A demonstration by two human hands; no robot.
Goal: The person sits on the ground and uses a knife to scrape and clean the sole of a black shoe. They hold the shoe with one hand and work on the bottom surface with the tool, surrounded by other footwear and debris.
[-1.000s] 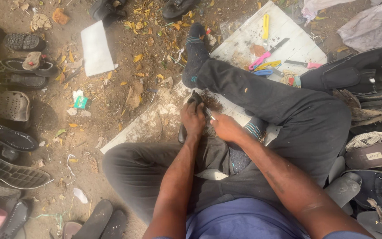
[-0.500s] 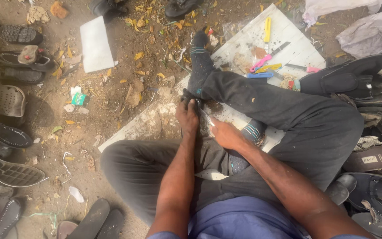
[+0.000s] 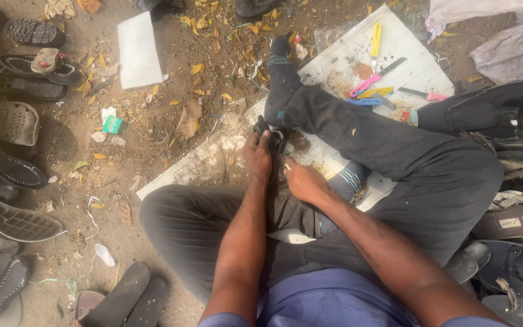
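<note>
Near the frame's middle, the left hand [image 3: 258, 156] wraps its fingers around a dark shoe [image 3: 275, 138]. The right hand [image 3: 302, 181] pinches something too small to tell. Best hold the shoe steady.

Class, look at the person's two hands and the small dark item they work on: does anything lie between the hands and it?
Nothing visible: left hand and right hand both touch the small dark item.

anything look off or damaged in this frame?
Nothing is clearly damaged. Both hands, left hand and right hand, grip a small dark shoe piece. Dry leaves and loose soles litter the dirt.
</note>
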